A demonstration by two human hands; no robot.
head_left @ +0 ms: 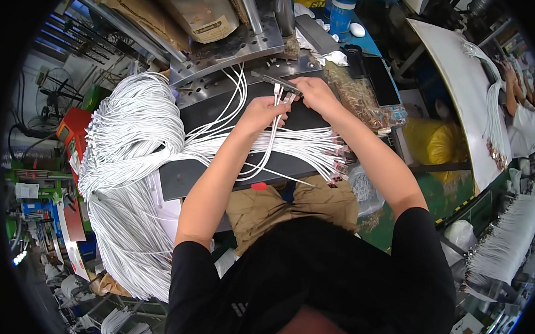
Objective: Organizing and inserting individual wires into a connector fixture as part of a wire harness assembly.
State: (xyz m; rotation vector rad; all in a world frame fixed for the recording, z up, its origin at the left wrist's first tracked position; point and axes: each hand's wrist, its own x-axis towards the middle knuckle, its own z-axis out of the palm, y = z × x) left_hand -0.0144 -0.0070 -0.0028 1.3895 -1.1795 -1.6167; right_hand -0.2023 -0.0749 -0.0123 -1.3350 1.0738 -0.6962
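Observation:
My left hand (268, 113) is closed around several white cables (273, 137) just below their connector ends, which point away from me. Close on its right, my right hand (317, 96) grips a long, narrow dark metal bar (276, 82). The bar lies slanted across the connector ends, and I cannot tell whether they sit in it or only touch it. Below both hands a thick bundle of white cables (305, 147) rests on the black work surface (182, 179), its tips fanned out to the right. More cables run from there up under the machine's metal plate (234, 61).
A big coiled heap of white cables (133, 118) hangs over the table's left side. Right of the machine are a blue bottle (341, 16), a dark phone-like slab (381, 80) and scraps. A yellow bag (434, 140) stands below. Another person's arms (512, 88) show far right.

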